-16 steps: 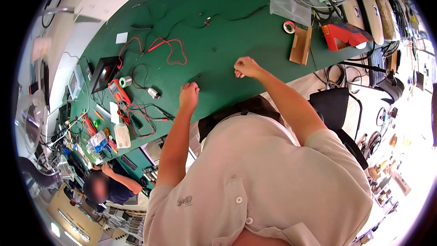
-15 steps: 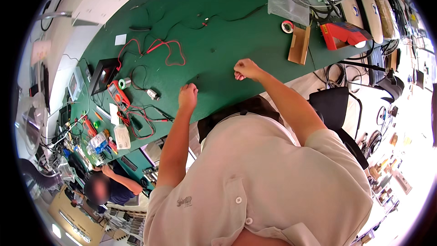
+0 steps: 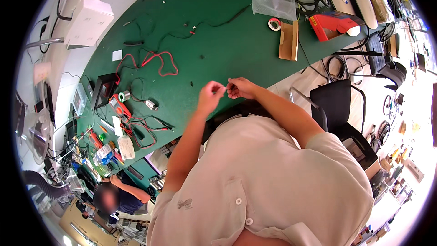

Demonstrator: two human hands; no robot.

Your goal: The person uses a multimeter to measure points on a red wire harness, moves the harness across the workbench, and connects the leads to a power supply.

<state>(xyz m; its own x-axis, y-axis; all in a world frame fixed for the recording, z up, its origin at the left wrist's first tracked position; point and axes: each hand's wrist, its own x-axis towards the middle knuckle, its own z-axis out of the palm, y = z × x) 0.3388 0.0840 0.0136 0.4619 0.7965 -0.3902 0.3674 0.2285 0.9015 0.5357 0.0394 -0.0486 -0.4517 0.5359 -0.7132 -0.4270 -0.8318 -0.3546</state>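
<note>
My left hand and my right hand meet fingertip to fingertip over the near edge of the green table. Fingers and thumb are drawn together on each hand. Whatever they pinch, if anything, is too small to make out, and the left hand is slightly blurred. A tiny dark piece lies on the tabletop just left of my left hand. Farther left rests a red test lead, beside a small white-and-dark part on a cable.
An orange multimeter, a solder spool and tangled leads crowd the left side. At the right are a tape roll, an open cardboard box and a red box. A black chair stands right; another person sits lower left.
My hands, held apart as loose fists before, have come together. The left moved right, and the right moved down to meet it. The whole view has shifted slightly.
</note>
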